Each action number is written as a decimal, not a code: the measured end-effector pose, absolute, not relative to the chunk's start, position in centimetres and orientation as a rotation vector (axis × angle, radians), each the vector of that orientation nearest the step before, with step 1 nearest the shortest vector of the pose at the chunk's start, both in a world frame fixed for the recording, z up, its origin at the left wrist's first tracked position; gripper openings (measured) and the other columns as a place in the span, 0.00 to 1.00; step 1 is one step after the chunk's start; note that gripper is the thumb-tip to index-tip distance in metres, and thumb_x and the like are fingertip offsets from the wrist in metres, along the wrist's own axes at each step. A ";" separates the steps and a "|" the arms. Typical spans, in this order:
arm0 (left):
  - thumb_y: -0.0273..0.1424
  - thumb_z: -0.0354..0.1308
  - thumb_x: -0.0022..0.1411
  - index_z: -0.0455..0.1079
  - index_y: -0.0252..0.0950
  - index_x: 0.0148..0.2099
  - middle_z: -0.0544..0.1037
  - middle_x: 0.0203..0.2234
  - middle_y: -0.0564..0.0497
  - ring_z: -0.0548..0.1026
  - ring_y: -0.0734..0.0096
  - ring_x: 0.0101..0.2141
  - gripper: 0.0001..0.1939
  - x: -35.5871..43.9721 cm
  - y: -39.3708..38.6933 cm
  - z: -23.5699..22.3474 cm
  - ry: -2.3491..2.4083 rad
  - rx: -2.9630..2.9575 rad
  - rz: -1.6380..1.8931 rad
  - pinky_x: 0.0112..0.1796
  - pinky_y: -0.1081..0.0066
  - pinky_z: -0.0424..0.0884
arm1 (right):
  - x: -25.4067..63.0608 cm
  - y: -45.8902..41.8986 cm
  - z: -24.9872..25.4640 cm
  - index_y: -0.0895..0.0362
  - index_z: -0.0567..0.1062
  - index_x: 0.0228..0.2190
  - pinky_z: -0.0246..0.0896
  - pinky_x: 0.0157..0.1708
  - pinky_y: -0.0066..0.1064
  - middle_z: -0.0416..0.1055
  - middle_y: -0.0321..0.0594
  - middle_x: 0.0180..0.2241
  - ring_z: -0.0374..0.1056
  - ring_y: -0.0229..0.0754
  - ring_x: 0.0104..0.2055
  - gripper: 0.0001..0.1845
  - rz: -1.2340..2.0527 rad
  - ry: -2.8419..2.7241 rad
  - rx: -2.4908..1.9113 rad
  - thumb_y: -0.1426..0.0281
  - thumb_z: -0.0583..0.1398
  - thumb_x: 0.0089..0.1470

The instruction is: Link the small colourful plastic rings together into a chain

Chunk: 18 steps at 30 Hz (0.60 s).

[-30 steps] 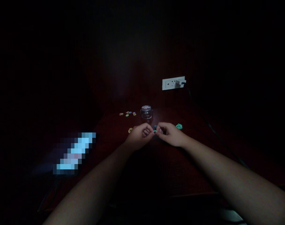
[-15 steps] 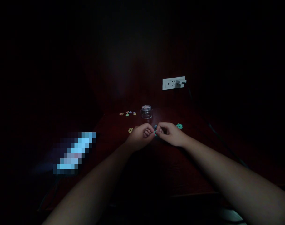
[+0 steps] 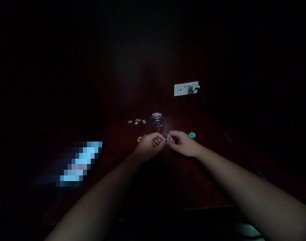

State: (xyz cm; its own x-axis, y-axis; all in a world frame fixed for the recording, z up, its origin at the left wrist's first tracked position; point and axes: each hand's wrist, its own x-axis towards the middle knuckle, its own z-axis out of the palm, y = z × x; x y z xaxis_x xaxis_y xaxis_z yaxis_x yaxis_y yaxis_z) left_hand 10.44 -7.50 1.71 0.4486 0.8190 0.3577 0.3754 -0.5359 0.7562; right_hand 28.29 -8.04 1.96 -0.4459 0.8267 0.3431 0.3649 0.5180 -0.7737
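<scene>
At the centre of the dark table [image 3: 190, 177], left hand [image 3: 150, 145] and right hand [image 3: 182, 143] pinching a small green band [image 3: 166, 140] between them, clear lidded jar [image 3: 157, 120] at twelve o'clock beyond, green bundle [image 3: 192, 135] toward two o'clock.

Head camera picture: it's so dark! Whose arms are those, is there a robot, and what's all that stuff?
There's no robot, just a person. The camera is worn on their head, looking forward and down. The left hand and right hand pinch a little green band. On the dark red table are a clear jar, yellow loops, green loops and, farther back, mixed-colour loops. The glowing thing on the left is too blurred to name.
</scene>
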 end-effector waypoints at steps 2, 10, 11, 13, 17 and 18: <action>0.32 0.55 0.54 0.68 0.32 0.34 0.72 0.23 0.53 0.67 0.81 0.23 0.07 10.4 -7.5 1.7 0.998 2.106 0.976 0.24 0.79 0.64 | 28.2 -8.1 2.0 0.59 0.65 0.25 0.50 0.22 0.25 0.60 0.32 0.19 0.54 0.32 0.22 0.06 0.821 -2.036 -0.961 0.69 0.56 0.47; 0.32 0.55 0.54 0.68 0.32 0.33 0.72 0.23 0.52 0.67 0.80 0.23 0.08 10.3 -7.5 1.8 1.032 2.126 0.992 0.24 0.79 0.65 | 28.2 -8.2 2.0 0.58 0.64 0.24 0.49 0.22 0.25 0.59 0.32 0.20 0.54 0.32 0.22 0.04 0.792 -2.032 -0.940 0.70 0.55 0.47; 0.33 0.54 0.54 0.68 0.32 0.33 0.72 0.23 0.52 0.67 0.80 0.23 0.08 10.2 -7.4 1.8 1.043 2.132 0.999 0.24 0.79 0.65 | 28.2 -8.2 2.1 0.58 0.64 0.23 0.49 0.23 0.25 0.59 0.32 0.20 0.54 0.32 0.22 0.05 0.783 -2.031 -0.940 0.70 0.55 0.47; 0.33 0.54 0.54 0.69 0.32 0.33 0.72 0.23 0.52 0.67 0.79 0.23 0.08 10.2 -7.4 1.8 1.065 2.139 1.016 0.24 0.79 0.65 | 28.3 -8.3 2.2 0.58 0.64 0.23 0.49 0.23 0.25 0.59 0.32 0.20 0.54 0.32 0.22 0.05 0.765 -2.030 -0.943 0.70 0.55 0.46; 0.33 0.54 0.54 0.68 0.32 0.34 0.72 0.23 0.52 0.67 0.80 0.23 0.09 10.2 -7.4 1.9 1.069 2.140 1.015 0.24 0.79 0.64 | 28.3 -8.3 2.4 0.58 0.64 0.23 0.50 0.24 0.25 0.59 0.32 0.20 0.54 0.32 0.23 0.04 0.742 -2.025 -0.937 0.71 0.56 0.46; 0.33 0.54 0.54 0.68 0.32 0.34 0.71 0.23 0.52 0.67 0.80 0.23 0.09 10.2 -7.4 2.0 1.060 2.139 1.006 0.24 0.79 0.64 | 28.3 -8.3 2.4 0.58 0.64 0.23 0.50 0.24 0.25 0.59 0.32 0.20 0.54 0.32 0.23 0.04 0.741 -2.023 -0.937 0.71 0.56 0.46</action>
State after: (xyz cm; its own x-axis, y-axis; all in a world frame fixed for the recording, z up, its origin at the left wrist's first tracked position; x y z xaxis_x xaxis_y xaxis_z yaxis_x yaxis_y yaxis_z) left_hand 10.19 -7.42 1.96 0.4106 0.8289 0.3800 0.4222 -0.5422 0.7265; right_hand 28.30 -8.28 2.38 -0.4314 0.8091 0.3990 0.3603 0.5600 -0.7460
